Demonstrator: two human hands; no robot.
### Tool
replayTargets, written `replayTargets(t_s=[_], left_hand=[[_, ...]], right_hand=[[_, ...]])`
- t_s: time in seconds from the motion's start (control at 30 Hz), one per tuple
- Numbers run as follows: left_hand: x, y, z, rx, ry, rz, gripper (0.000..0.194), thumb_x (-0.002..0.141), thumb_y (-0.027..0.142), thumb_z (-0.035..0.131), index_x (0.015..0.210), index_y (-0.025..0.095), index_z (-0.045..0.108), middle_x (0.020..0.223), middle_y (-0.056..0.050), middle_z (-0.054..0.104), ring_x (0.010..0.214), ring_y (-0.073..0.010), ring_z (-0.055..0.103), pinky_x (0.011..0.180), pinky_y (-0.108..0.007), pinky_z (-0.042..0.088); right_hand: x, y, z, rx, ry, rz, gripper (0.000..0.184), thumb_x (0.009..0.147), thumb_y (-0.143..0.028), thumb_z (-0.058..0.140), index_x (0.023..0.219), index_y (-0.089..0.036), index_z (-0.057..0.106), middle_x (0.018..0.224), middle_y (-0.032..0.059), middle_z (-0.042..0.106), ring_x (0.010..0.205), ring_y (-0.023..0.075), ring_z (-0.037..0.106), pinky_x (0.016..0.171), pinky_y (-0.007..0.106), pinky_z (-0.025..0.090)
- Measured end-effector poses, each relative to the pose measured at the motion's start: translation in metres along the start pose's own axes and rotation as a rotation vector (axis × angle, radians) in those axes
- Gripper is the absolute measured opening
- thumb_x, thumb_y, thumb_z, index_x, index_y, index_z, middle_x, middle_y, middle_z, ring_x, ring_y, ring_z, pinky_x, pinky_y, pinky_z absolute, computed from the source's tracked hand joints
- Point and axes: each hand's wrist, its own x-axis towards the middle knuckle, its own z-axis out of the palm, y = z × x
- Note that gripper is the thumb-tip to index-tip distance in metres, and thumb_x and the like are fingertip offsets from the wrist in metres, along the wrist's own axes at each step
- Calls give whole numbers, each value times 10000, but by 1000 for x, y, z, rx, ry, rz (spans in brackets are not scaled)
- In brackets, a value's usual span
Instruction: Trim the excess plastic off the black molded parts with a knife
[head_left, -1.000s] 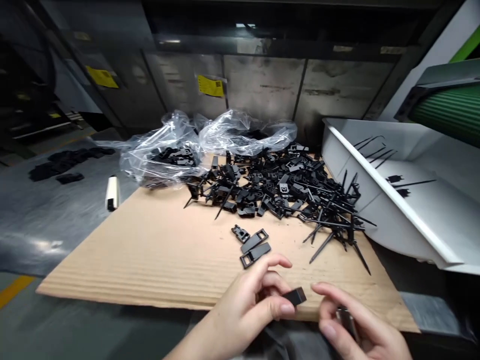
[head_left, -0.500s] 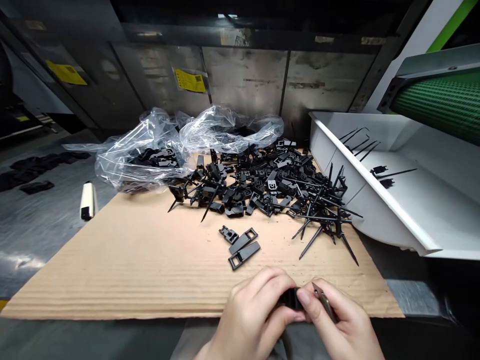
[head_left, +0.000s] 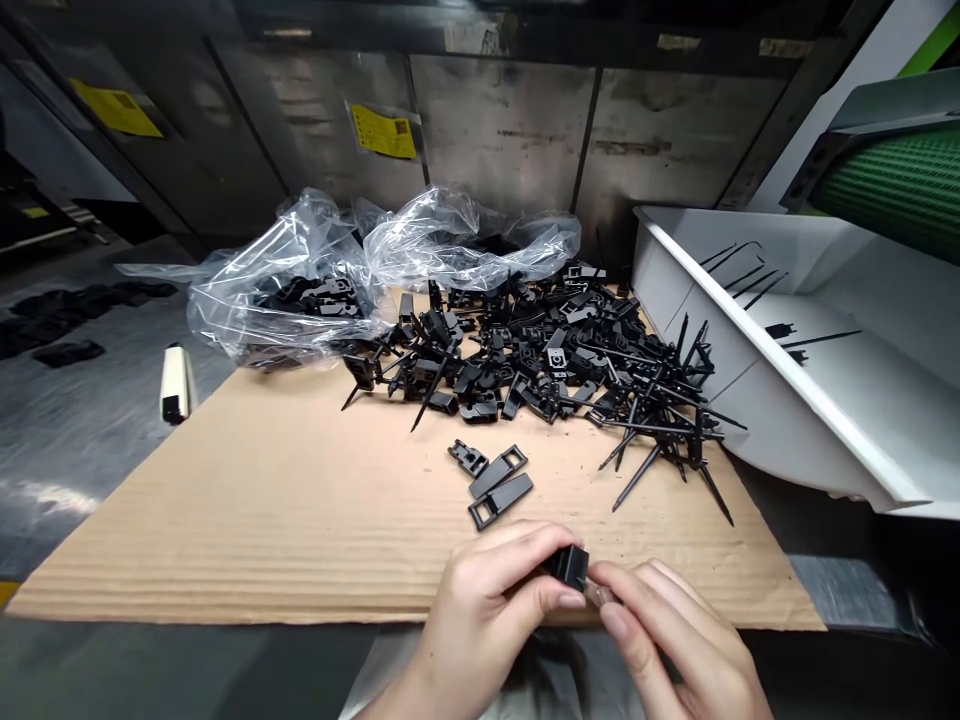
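In the head view, the left hand is closed on one black plastic part, pinching it between thumb and fingers at 6 o'clock on a cardboard sheet, while the right hand grasps a small metal piece just beside it. Three loose black parts lie at 12 o'clock from the hands, below a heap of black parts, with two clear plastic bags at 11 o'clock and one white tray at 2 o'clock

- The left hand and right hand are seen bare, with slender fingers.
- Short, rounded, glossy fingernails are shown.
- The left forearm is left uncovered.
- A pale grey garment with dark folds is seen below the hands.
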Motion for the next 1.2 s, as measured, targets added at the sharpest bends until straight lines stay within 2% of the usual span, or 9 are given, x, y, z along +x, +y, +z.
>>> replayTargets(t_s=[0.07, 0.17, 0.33, 0.5, 0.6, 0.8, 0.93, 1.07, 1.2], left_hand=[[0, 0, 1, -18, -5, 2, 183, 765, 84, 630, 897, 201, 679, 823, -1, 705, 755, -142, 637, 699, -157, 457], [0, 0, 1, -39, -16, 2, 155, 769, 119, 644, 899, 195, 681, 811, -4, 710, 733, -140, 643, 692, -152, 461], [0, 1, -1, -38, -26, 8, 133, 781, 138, 642, 896, 191, 681, 802, -5, 711, 712, -131, 643, 679, -138, 462], [-1, -1, 0, -16, -15, 25, 135, 797, 157, 626, 922, 179, 673, 826, -24, 716, 733, -143, 653, 695, -151, 474], [0, -1, 1, 1, -10, 43, 131, 799, 179, 626, 921, 169, 673, 832, -35, 718, 742, -153, 659, 700, -164, 482], [0, 0, 0, 32, -20, 54, 114, 811, 209, 614, 872, 139, 681, 802, -57, 720, 708, -164, 662, 645, -166, 484], [-4, 2, -2, -35, -81, 16, 135, 809, 240, 616, 842, 130, 688, 752, -51, 714, 689, -170, 663, 649, -175, 488], [-6, 3, -2, -50, -41, -16, 105, 773, 172, 657, 865, 141, 696, 814, -47, 726, 729, -169, 666, 670, -162, 485], [-5, 1, -2, -40, -23, 3, 235, 749, 33, 635, 939, 161, 686, 872, -30, 728, 794, -154, 664, 723, -143, 474]], right_hand=[[1, -1, 2, 43, -4, -25, 221, 828, -100, 492, 1025, -159, 573, 724, 40, 617, 635, 139, 561, 566, 244, 481], [0, -2, 5, 99, 41, 22, 214, 833, -98, 487, 1012, -171, 578, 713, 42, 600, 618, 141, 535, 545, 257, 451], [-2, -4, 8, 120, 113, 41, 187, 829, -99, 494, 968, -178, 591, 714, 46, 605, 634, 146, 547, 555, 260, 445], [-1, -2, 6, 118, 47, 22, 215, 828, -76, 478, 996, -166, 577, 708, 40, 594, 617, 139, 542, 541, 256, 446], [0, -1, 5, 108, 21, 7, 231, 833, -87, 473, 1031, -163, 565, 704, 42, 587, 612, 139, 534, 538, 257, 447], [0, -1, 7, 59, 25, 8, 168, 824, -86, 477, 945, -162, 567, 698, 45, 595, 609, 148, 551, 531, 259, 451], [-2, 7, 3, -65, 110, 49, 152, 834, -102, 484, 939, -157, 578, 743, 56, 627, 671, 154, 602, 598, 245, 467], [-3, 12, -6, -105, 131, 71, 162, 847, -129, 484, 971, -172, 578, 829, 51, 657, 741, 139, 630, 665, 202, 474], [-2, 4, -10, 14, 55, 128, 164, 870, -136, 425, 955, -211, 543, 696, -26, 615, 598, 77, 594, 570, 140, 456]])
